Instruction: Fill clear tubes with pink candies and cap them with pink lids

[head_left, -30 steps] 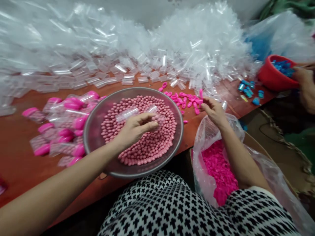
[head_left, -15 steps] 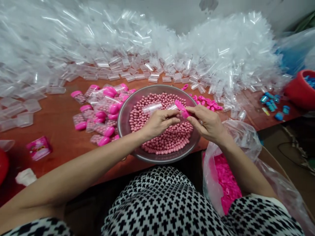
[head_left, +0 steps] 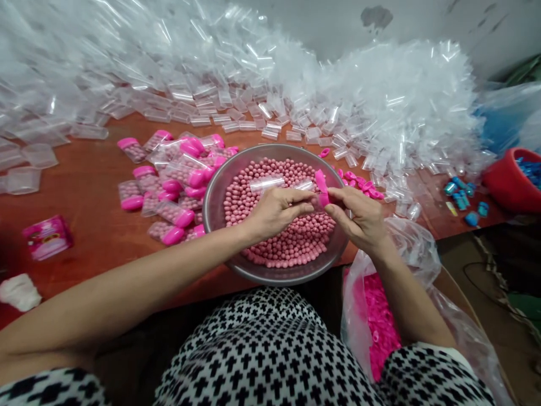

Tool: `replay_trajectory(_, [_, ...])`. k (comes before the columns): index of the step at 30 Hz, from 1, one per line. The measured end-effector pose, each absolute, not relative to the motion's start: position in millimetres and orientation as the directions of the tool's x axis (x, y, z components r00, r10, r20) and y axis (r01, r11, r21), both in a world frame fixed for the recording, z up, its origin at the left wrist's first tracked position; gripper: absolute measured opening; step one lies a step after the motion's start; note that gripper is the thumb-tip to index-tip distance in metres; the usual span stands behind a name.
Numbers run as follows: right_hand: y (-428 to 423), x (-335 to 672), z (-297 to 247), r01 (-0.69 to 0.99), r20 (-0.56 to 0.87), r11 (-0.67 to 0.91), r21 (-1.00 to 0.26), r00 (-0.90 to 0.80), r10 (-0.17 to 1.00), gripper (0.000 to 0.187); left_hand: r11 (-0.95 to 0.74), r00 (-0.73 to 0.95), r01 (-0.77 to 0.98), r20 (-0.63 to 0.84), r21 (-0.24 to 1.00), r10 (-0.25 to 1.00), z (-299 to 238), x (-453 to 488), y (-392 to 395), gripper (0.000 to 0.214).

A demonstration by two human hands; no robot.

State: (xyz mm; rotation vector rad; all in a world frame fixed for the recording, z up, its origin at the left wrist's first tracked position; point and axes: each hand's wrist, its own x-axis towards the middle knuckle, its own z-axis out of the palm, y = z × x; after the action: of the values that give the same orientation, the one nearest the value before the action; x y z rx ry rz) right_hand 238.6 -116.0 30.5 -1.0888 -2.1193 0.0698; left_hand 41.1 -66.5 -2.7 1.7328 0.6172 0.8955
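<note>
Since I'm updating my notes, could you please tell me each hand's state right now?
Left hand: closed on a clear container, mostly hidden.
Right hand: closed on a pink cap.

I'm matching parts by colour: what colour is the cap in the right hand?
The cap is bright pink; the head view shows it best.

room lies between packet (head_left: 47, 237) and filled tubes (head_left: 181, 171), clear tubes (head_left: 203, 67) behind.

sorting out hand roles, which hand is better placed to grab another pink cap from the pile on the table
Right, I'd judge: the right hand is nearer the loose pink caps, though it holds a pink cap. The left hand, over the bowl, is farther away.
</note>
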Motion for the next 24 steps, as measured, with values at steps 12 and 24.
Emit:
replay_trajectory(12, [-130,232,23,0.776,0.568,0.615,-0.139,-0.447,0.691,0.027,-0.628,0.597,0.147,0.438,0.764,0.672,-8,39,-67,0.017])
replay_trajectory(24, [-112,241,9,0.758,0.460,0.646,-0.089,-0.544,0.702,0.043,-0.512,0.634,0.269,0.250,0.816,0.732,-7,40,-58,0.017])
